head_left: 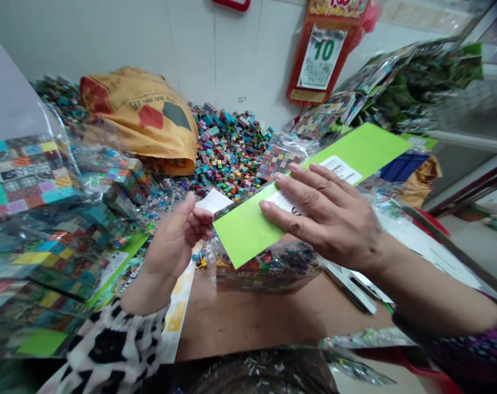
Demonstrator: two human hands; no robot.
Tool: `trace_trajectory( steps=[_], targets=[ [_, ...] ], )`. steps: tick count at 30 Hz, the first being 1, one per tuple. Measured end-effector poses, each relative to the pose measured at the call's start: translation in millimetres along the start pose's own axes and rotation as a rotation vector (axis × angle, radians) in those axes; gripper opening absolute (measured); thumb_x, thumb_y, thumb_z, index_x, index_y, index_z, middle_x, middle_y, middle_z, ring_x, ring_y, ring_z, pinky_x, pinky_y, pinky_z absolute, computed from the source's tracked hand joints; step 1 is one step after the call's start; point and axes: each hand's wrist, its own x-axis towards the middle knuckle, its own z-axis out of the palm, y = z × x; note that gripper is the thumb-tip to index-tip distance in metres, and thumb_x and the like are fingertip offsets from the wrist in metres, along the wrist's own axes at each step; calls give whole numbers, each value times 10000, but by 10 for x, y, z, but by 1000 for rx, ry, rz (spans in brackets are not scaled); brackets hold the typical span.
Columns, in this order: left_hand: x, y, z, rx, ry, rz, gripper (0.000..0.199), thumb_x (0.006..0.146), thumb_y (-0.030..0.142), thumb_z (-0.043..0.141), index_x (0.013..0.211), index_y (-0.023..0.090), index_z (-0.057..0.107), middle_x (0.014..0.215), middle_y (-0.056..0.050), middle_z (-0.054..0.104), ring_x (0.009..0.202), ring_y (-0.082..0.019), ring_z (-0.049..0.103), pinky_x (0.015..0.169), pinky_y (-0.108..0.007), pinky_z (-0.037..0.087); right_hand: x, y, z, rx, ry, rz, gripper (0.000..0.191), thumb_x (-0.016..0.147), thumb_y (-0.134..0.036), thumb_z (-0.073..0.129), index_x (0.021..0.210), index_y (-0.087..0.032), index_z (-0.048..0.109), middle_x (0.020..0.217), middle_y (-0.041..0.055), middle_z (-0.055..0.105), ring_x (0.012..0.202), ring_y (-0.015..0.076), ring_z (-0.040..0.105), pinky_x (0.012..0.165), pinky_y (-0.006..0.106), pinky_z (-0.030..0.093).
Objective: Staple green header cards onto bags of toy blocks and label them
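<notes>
A bright green card (pixel 254 232) with white labels slants across the centre, above a clear bag of small coloured blocks (pixel 268 273) on the brown table. My right hand (pixel 326 213) lies over the card's face, fingers spread and flat against it. To the left of the card, my left hand (pixel 172 241) has its fingers curled near the card's left corner. Whether those fingers touch the card or hold anything cannot be made out. A white paper piece (pixel 213 201) shows behind the left fingertips.
Bagged block sets (pixel 47 246) are stacked at left. Behind are a loose block pile (pixel 227 142) and a yellow sack (pixel 145 115). A metal stapler-like tool (pixel 350 285) lies under my right forearm. The brown table (pixel 248 323) ends at its front edge.
</notes>
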Motion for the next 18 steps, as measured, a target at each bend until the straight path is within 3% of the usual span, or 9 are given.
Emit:
trace_trajectory(
  steps=[2, 5, 9, 12, 15, 18],
  targets=[
    [54, 127, 62, -51, -77, -106, 419, 757, 560, 733, 590, 196, 610, 576, 27, 640, 509, -107, 572, 551, -250, 471, -43, 21, 0, 42, 49, -30, 461, 953, -151, 566, 1393, -287, 534, 1495, 108, 524, 1456, 289, 384, 1149, 548, 395],
    [116, 262, 118, -39, -106, -76, 365, 740, 461, 771, 581, 193, 581, 578, 19, 665, 511, -104, 599, 559, -235, 497, -75, 57, -22, 68, 114, -30, 425, 961, -141, 553, 1364, -278, 537, 1496, 116, 511, 1455, 281, 389, 1145, 556, 405],
    [200, 412, 191, -61, -145, -70, 201, 736, 349, 787, 817, 195, 688, 704, -17, 744, 601, -137, 673, 598, -240, 554, -59, 41, -58, 96, 216, -77, 457, 948, -172, 592, 1374, -327, 533, 1494, 100, 496, 1450, 278, 399, 1128, 529, 436],
    [268, 487, 268, -31, -249, -163, 306, 712, 345, 795, 975, 201, 738, 806, -46, 774, 634, -171, 698, 579, -270, 580, -16, -17, -40, 86, 187, -136, 498, 960, -331, 592, 1419, -480, 469, 1480, 25, 503, 1498, 246, 307, 1128, 511, 440],
    [289, 513, 334, -18, -291, -178, 209, 652, 285, 805, 839, 209, 749, 776, -32, 765, 618, -180, 698, 568, -284, 590, 8, -57, 10, 75, 161, -212, 522, 968, -488, 530, 1464, -549, 378, 1489, 9, 482, 1532, 242, 211, 1115, 529, 447],
    [240, 539, 364, -28, -341, -161, 208, 601, 195, 783, 803, 191, 734, 718, -20, 733, 554, -151, 658, 518, -252, 564, -8, -45, 59, 121, 168, -175, 500, 982, -393, 532, 1438, -561, 412, 1504, -9, 465, 1520, 221, 247, 1129, 536, 426]
  ],
)
